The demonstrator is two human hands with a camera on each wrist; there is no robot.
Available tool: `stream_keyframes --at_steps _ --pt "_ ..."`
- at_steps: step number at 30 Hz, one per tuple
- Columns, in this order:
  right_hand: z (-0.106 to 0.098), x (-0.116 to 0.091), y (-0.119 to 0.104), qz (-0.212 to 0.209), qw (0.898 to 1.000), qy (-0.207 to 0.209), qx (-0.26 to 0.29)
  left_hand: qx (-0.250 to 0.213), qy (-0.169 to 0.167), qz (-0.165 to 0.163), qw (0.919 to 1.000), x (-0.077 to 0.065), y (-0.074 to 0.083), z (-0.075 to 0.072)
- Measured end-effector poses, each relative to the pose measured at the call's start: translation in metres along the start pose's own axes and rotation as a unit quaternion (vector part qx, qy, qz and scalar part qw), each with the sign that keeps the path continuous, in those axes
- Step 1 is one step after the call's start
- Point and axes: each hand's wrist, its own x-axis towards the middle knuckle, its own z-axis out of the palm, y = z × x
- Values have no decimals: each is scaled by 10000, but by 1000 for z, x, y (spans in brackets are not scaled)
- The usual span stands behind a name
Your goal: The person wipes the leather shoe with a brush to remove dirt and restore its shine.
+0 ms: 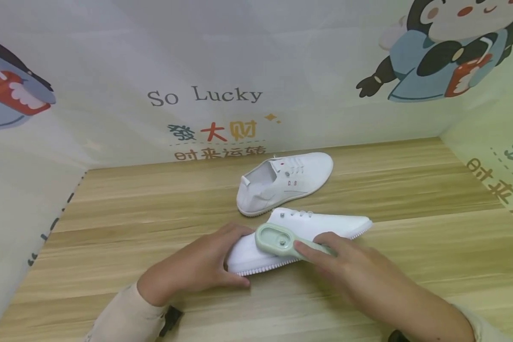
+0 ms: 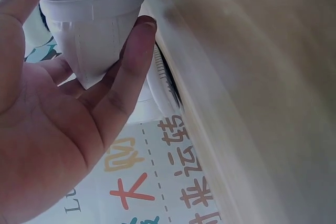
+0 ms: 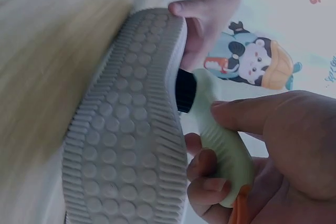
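Note:
A white lace-up shoe [image 1: 337,226] is tipped so that its studded sole [image 3: 123,114] shows in the right wrist view. My left hand [image 1: 201,261] grips one end of it, and in the left wrist view the fingers curl round the shoe's heel [image 2: 89,35]. A pale green scrub brush [image 1: 278,240] is in my right hand [image 1: 355,266], thumb and fingers wrapped about its handle [image 3: 226,150]. Its dark bristles [image 3: 185,92] touch the shoe's upper just past the sole's edge. An orange loop [image 3: 240,203] hangs from the handle's end.
Behind the held shoe, a second white shoe [image 1: 312,173] stands upright on the wood-grain tabletop [image 1: 154,204]. Printed cloth walls [image 1: 325,118] with cartoon figures and lettering enclose the table at the back and both sides.

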Motion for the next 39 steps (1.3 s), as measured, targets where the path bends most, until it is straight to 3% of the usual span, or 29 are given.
stream_keyframes --at_steps 5,11,17,22,29,39 --pt "-1 0 -1 -124 9999 -62 -3 -94 -33 15 9999 -2 1 0" --pt "10 1 -4 -575 9975 385 143 -289 -28 -14 9996 2 2 -1" --pt "13 2 -3 -684 9959 570 129 -421 -44 18 9991 2 -1 1" --pt "9 0 0 -475 9969 615 78 -358 -87 -35 9993 -1 -1 1" --pt "-4 -2 3 50 9996 159 221 -209 -87 -78 9997 -2 1 0" --pt "-12 0 9 306 9991 247 -168 -25 -34 57 10000 -3 -1 0"
